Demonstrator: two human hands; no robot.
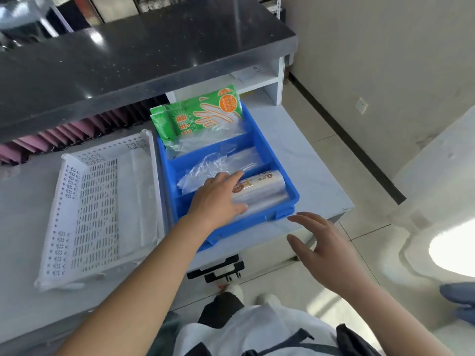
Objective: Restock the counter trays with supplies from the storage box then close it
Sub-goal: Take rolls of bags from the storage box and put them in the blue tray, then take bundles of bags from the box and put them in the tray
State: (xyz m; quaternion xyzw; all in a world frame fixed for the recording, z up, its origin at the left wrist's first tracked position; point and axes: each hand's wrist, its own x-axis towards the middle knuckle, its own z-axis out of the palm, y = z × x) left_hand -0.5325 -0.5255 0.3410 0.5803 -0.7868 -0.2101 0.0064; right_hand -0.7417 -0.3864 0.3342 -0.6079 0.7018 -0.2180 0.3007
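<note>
- Blue tray point(288, 201) sits on the pale counter point(23, 201), near its right front edge, split by dividers into 3 compartments running front to back.
- Roll of clear bags point(262, 187) lies on its side in the nearest compartment, long axis along the compartment, which is judged the only way it fits flat.
- Left hand point(218, 199) rests on the left end of the roll, palm down, fingers spread and only loosely curved over it; judged to be seating or steadying the roll, not gripping it firmly.
- Loose clear bags point(205, 168) fill the middle compartment, crumpled, touching the divider beside the index finger.
- Green glove packs point(195, 116) stand upright against the far wall of the rearmost compartment, labels facing forward, so stock can be read at a glance.
- Right hand point(323, 242) hovers off the tray's near right corner, open, fingers spread, holding nothing; likely ready to brace the tray.
- White perforated tray point(77, 214) lies just beside the blue tray on the left, holding only a flat clear sheet or bag; judged still short of stock.
- Storage box cannot be identified with certainty; a black latch point(218, 268) shows below the counter edge.
</note>
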